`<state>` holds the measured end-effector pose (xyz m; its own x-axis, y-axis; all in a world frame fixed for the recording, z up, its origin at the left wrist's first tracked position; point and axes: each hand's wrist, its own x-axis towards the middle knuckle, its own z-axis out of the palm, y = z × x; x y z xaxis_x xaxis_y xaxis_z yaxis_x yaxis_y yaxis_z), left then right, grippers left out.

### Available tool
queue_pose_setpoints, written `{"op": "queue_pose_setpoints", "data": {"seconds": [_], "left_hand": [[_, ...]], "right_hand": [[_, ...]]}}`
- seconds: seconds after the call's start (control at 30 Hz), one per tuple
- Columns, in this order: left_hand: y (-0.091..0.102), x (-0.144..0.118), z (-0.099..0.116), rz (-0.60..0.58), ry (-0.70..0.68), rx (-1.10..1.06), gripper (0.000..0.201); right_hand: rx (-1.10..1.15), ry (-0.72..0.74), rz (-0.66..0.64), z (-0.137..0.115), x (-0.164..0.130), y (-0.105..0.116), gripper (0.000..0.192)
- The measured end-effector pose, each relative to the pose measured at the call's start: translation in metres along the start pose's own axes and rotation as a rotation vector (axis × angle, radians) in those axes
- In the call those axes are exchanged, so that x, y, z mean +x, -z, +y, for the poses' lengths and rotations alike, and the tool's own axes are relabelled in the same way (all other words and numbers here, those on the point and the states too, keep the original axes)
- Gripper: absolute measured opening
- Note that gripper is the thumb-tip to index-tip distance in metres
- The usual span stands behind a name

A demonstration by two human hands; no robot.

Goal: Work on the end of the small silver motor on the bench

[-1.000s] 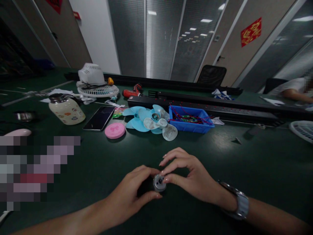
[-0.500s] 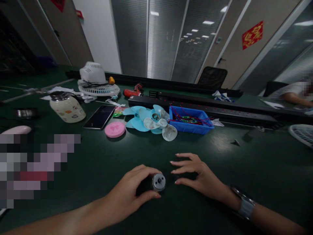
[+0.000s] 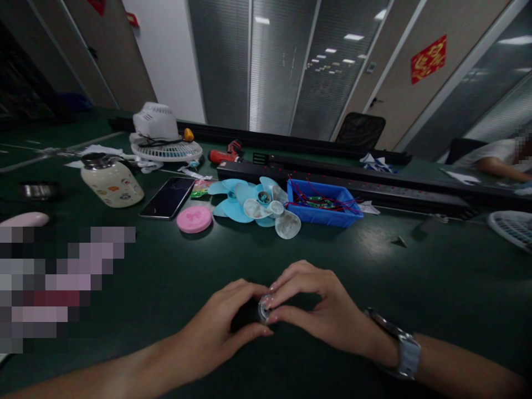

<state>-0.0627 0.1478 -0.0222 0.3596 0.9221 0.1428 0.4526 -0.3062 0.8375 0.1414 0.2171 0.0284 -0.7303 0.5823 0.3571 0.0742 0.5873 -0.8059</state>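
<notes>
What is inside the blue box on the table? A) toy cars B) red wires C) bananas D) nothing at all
B: the blue box behind the fan blades holds a tangle of red wires, some trailing over its rim.

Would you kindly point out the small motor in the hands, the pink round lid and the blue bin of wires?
small motor [image 3: 263,308], head view, on its silver end face.
pink round lid [image 3: 194,219], head view, centre of its top.
blue bin [image 3: 322,219], head view, on its front wall.
</notes>
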Motion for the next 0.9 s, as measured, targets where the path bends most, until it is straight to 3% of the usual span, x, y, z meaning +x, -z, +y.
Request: {"op": "queue_pose_setpoints", "data": {"seconds": [0.53, 0.8, 0.9], "left_hand": [[-0.001, 0.000, -0.001, 0.013, -0.035, -0.028, 0.032], [0.001, 0.001, 0.001, -0.007, -0.031, -0.021, 0.030], [0.002, 0.001, 0.002, -0.016, -0.028, -0.014, 0.030]], "right_hand": [[0.132, -0.110, 0.020, 0.007, -0.002, -0.010, 0.008], [0.182, -0.066, 0.031, 0.012, -0.008, -0.008, 0.030], [0.174, -0.083, 0.074, 0.013, -0.012, -0.006, 0.026]]}}
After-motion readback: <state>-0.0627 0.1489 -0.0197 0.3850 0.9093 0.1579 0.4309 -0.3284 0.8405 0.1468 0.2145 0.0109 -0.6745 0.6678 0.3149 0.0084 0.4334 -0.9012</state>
